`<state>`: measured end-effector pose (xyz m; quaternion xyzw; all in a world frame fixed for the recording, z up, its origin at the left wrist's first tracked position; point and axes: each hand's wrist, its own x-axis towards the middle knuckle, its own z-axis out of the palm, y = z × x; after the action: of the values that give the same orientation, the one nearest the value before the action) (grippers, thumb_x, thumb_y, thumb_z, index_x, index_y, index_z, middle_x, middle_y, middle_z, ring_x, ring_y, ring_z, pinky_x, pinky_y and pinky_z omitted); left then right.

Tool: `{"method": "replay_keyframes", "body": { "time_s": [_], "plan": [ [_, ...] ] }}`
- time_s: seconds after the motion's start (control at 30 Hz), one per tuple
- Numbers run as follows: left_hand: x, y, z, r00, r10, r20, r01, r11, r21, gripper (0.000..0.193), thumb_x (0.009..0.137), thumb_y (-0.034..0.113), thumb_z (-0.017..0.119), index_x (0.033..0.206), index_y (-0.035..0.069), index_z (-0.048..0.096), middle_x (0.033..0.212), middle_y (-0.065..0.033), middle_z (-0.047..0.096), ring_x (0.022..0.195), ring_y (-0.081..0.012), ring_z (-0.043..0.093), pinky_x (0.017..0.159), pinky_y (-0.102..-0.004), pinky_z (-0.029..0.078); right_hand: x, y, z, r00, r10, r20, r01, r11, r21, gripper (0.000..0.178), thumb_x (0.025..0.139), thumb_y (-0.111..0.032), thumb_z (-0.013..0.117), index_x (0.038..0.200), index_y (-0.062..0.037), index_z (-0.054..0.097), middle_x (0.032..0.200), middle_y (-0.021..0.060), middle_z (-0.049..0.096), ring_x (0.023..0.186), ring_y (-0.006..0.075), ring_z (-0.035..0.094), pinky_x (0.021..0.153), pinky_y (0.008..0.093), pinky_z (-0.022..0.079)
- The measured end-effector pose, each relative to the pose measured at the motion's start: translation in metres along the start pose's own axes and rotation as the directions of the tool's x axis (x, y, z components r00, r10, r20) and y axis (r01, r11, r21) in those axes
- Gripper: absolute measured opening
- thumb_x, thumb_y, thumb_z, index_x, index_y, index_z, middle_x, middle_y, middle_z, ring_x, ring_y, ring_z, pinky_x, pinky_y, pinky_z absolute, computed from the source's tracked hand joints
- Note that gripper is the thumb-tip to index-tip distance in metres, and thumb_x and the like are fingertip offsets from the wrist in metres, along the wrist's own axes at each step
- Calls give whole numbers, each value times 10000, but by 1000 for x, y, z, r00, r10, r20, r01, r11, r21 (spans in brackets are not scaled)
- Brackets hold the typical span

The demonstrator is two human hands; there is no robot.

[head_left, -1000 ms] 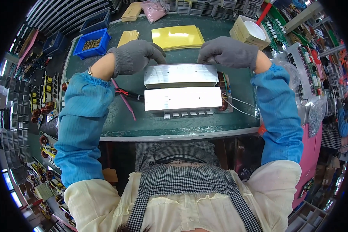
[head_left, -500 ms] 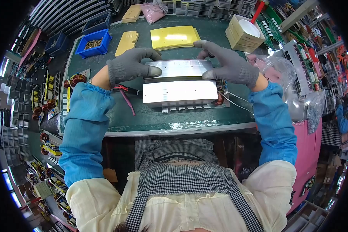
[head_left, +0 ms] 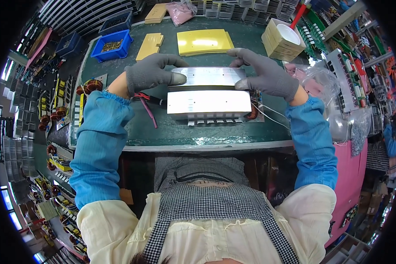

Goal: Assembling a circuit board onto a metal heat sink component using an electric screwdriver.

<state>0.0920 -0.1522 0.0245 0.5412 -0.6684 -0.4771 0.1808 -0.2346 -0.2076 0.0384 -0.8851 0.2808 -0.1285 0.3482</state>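
Two silver aluminium heat sinks lie side by side on a circuit assembly on the green bench. My gloved left hand (head_left: pixel 156 75) holds the left end of the far heat sink (head_left: pixel 207 76), thumb on its top and fingers bent towards its far side. At the right end, my gloved right hand (head_left: pixel 268 75) grips the same piece, its thumb near the gap and its forefinger raised off the metal. The near heat sink (head_left: pixel 209 102) has a bright flat top with small holes. Red and black wires (head_left: pixel 149 97) come out on the left, white wires (head_left: pixel 273 115) on the right.
Yellow sheets (head_left: pixel 205 42) and a tan board (head_left: pixel 149 46) lie behind my hands. A blue bin (head_left: pixel 111 46) of small metal parts is at the far left. A box with a white roll (head_left: pixel 284 39) stands far right, near clear plastic bags (head_left: pixel 323 83).
The whole view has shifted slightly to the right. Both hands stay at the ends of the far heat sink, which shows no clear movement on the bench.
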Motion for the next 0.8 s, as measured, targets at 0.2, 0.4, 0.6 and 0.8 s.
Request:
{"method": "replay_keyframes", "body": {
  "time_s": [0.2, 0.4, 0.6, 0.8],
  "plan": [
    [-1, 1, -1, 1000, 17, 12, -17, 1000, -9, 563, 796, 361, 790, 1250, 62, 641, 1238, -184, 621, 1191, -315, 563, 1047, -436, 431, 1, -4, -1, 1000, 3, 21, -2, 1000, -24, 853, 762, -297, 812, 1446, -19, 385, 1238, 128, 611, 1205, 240, 570, 1053, 356, 435],
    [10, 28, 6, 998, 63, 15, -65, 975, 212, 586, 799, 338, 790, 1283, 65, 606, 1287, -161, 600, 1191, -280, 565, 992, -399, 475, 29, -29, 12, 994, -105, 38, 111, 971, -213, 816, 782, -295, 792, 1457, -85, 386, 1281, 153, 617, 1150, 324, 612, 954, 391, 500],
    [4, 25, 2, 997, 65, 50, -76, 960, 268, 565, 789, 340, 783, 1254, 61, 624, 1223, -142, 635, 1132, -272, 594, 945, -383, 491, 26, -23, 7, 992, -89, 86, 105, 971, -215, 745, 783, -256, 782, 1416, -74, 435, 1205, 149, 662, 1117, 333, 628, 931, 403, 504],
    [1, 14, -42, 999, 42, -30, -30, 945, 325, 576, 786, 309, 796, 1260, 40, 610, 1272, -143, 606, 1197, -280, 557, 1053, -407, 417, -11, 1, -22, 997, -82, 9, 83, 987, -140, 772, 791, -292, 790, 1426, -45, 427, 1178, 132, 664, 1141, 261, 621, 982, 377, 466]
  ]
}}
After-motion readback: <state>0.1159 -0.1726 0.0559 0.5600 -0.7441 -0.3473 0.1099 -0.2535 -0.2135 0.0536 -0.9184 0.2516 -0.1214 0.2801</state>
